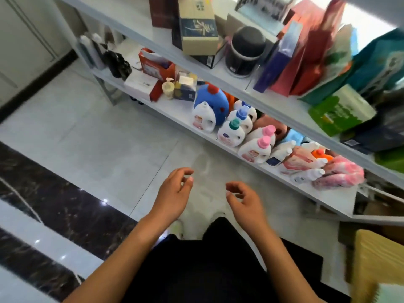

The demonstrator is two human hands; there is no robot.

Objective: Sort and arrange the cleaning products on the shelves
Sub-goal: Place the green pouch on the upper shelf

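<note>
— Where are the hands?

— Both are out in front of the body, over the pale floor tiles (105, 136). The left hand (172, 195) and the right hand (244, 200) are near each other but apart, fingers loosely curled, holding nothing and touching nothing.

— And the cleaning products?

— They are lined up on the lower white shelf (175, 115), ahead and to the right of the hands. At the left of the row is a white jug with a white cap (204, 118), standing against a big blue bottle with a red cap (215, 101). Next come a white bottle with a green cap (231, 133) and, just behind it, one with a blue cap (241, 117).

— Further right?

— Two white bottles with pink caps (258, 147), one behind the other, then a few small white bottles lying tilted, an orange-capped bottle (319, 154) and pink refill pouches (341, 176) at the end. That part is blurred, so I cannot count them.

— Anything above?

— The upper shelf (236, 84) holds a cardboard box (196, 25), a dark round lidded container (242, 51), paper bags and a green box (341, 110).
</note>
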